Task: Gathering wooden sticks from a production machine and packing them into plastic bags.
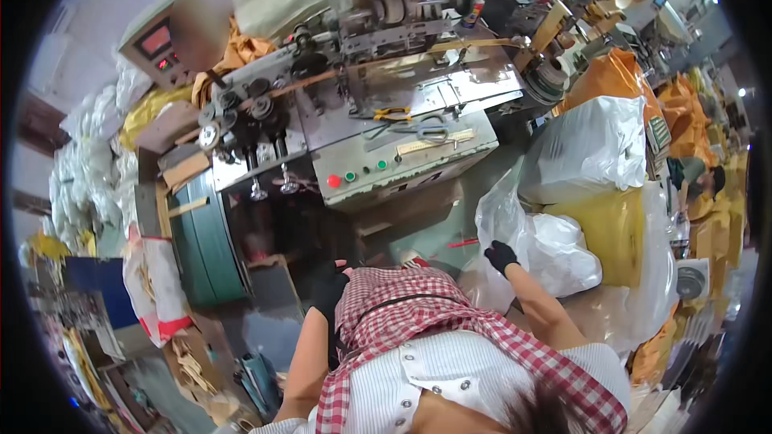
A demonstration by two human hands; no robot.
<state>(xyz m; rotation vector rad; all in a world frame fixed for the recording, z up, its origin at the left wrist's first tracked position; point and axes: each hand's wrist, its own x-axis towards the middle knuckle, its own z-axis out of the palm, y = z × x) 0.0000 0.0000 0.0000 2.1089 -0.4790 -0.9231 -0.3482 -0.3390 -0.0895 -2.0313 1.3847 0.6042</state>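
Observation:
My right hand (500, 255), in a black glove, is closed at the near side of a clear plastic bag (498, 221), its fingers curled on the film. White, crumpled plastic (563, 253) bulges beside it. My left hand (328, 288), also black-gloved, hangs by my left hip next to the red checked apron (402, 293). Bare fingertips poke out of that glove; the rest of its fingers blend into the dark, so their grip is unclear.
Ahead stands a machine with a grey control box (402, 169) carrying buttons, scissors (430, 130) and yellow-handled pliers (392, 114). Large plastic-wrapped yellow sack (611, 233) stands at my right. A green drum-like bin (205, 241) is at left. Behind the right-hand sacks another person (696, 181) is visible.

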